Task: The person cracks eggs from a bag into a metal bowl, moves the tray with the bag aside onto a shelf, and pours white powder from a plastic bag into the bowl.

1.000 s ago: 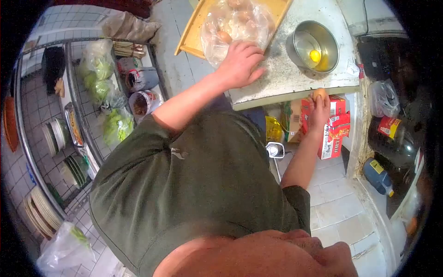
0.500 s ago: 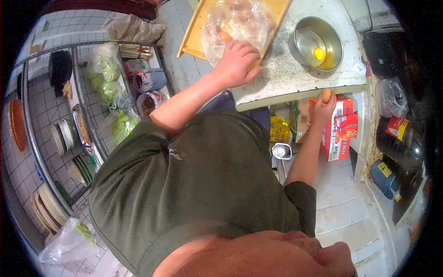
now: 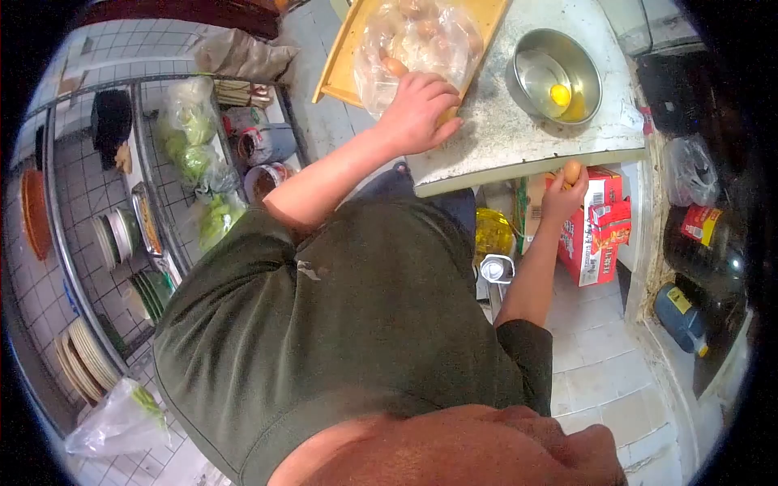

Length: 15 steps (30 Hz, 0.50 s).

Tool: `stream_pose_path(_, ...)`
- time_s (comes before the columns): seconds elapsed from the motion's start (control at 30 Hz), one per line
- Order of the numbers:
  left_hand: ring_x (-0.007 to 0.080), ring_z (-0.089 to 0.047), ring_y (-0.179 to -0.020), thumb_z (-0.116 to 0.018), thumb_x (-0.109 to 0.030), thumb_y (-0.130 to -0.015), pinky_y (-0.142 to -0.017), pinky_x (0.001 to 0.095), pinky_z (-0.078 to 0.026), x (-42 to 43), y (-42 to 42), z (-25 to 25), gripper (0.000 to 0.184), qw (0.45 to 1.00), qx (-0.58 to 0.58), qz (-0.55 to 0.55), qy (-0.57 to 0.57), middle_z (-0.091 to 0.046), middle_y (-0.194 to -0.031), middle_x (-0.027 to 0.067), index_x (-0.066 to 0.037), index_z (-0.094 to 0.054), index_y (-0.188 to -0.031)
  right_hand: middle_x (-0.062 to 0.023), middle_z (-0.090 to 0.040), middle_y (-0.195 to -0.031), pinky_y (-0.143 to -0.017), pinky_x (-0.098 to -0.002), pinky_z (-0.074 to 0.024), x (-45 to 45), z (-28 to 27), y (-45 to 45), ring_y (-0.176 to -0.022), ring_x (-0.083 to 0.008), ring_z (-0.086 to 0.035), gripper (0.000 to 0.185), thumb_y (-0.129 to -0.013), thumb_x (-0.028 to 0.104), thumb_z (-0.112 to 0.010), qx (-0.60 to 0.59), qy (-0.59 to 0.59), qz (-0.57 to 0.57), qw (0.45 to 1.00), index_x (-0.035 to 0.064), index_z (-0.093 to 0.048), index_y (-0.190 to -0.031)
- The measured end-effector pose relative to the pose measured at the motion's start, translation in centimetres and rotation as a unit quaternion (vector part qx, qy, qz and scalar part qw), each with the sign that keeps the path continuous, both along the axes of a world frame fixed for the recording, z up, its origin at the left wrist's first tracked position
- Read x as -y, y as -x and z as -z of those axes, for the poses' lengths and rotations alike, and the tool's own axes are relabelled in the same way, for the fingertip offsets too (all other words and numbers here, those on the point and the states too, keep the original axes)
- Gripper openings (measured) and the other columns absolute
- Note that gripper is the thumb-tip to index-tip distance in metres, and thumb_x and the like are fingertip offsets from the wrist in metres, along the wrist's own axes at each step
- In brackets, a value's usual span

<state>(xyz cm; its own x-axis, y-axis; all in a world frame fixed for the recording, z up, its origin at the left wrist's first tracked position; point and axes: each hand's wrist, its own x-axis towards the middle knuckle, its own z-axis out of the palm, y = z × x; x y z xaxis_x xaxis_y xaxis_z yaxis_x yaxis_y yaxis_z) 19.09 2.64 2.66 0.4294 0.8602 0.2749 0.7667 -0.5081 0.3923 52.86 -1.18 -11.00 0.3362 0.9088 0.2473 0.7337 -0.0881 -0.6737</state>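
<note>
An egg (image 3: 572,171) is held in the fingers of my right hand (image 3: 565,197), at the front edge of the white worktop (image 3: 486,121). Behind it on the worktop stands a metal bowl (image 3: 528,93) with a yellow yolk (image 3: 560,95) and clear egg white inside. My left hand (image 3: 421,112) rests at the near edge of a clear plastic bag (image 3: 454,40) of eggs, fingers slightly spread, with nothing visible in it. The bag lies on a wooden tray (image 3: 336,69), and one brown egg (image 3: 395,66) shows near my left fingertips.
Racks (image 3: 146,154) on the left hold bagged greens (image 3: 190,125) and stacked plates (image 3: 85,356). Below the worktop are a red box (image 3: 596,263) and a yellow oil bottle (image 3: 492,235). On the right stands a blue bottle (image 3: 679,312).
The view has shifted slightly. My right hand still holds the egg near the worktop edge, its grip turned a little. My left hand has stayed by the bag.
</note>
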Motion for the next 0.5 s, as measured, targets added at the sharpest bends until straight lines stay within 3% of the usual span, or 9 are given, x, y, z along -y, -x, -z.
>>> stream_pose_path(0.33,0.0276,-0.05,-0.114,-0.071,-0.023,-0.078,-0.098,0.0425,-0.035,-0.2,-0.5,0.0,0.029,1.0,0.012,0.009,-0.011,-0.061,-0.111,0.0065,-0.008,-0.064,-0.101,-0.026,-0.054,-0.123,-0.097,-0.0414,-0.0435,-0.1,0.1,-0.7,-0.112,-0.0389,-0.054,0.05,-0.084,0.018,-0.066,0.016,-0.06,0.032,0.998,-0.0063,-0.05,-0.126)
stream_pose_path(0.43,0.0273,-0.051,-0.113,-0.071,-0.023,-0.077,-0.098,0.0424,-0.036,-0.4,-0.9,0.1,0.029,1.0,0.023,0.015,-0.015,-0.061,-0.11,0.0065,-0.007,-0.064,-0.101,-0.0252,-0.054,-0.122,-0.095,-0.0443,-0.0443,-0.2,0.2,-1.0,-0.11,-0.0405,-0.054,0.048,-0.085,0.015,-0.065,0.023,0.016,-0.009,1.0,-0.0061,-0.05,-0.125)
stream_pose_path(0.47,0.0273,-0.051,-0.113,-0.071,-0.023,-0.077,-0.098,0.0423,-0.036,-0.6,-1.0,0.1,0.029,0.999,0.025,0.016,-0.018,-0.061,-0.11,0.0065,-0.007,-0.064,-0.101,-0.0241,-0.055,-0.122,-0.095,-0.0431,-0.0461,-0.2,-0.1,-1.1,-0.11,-0.0378,-0.056,0.051,-0.087,0.015,-0.065,0.002,0.0,0.0,1.0,-0.0084,-0.045,-0.128)
stream_pose_path(0.5,0.0272,-0.051,-0.113,-0.071,-0.023,-0.077,-0.098,0.0423,-0.035,-0.7,-1.1,0.1,0.029,0.999,0.028,0.016,-0.019,-0.062,-0.109,0.0065,-0.007,-0.064,-0.101,-0.023,-0.055,-0.122,-0.095,-0.0426,-0.0465,-0.4,-0.5,-1.2,-0.111,-0.0363,-0.056,0.051,-0.088,0.014,-0.064,-0.122,-0.006,0.003,0.992,-0.009,-0.044,-0.129)
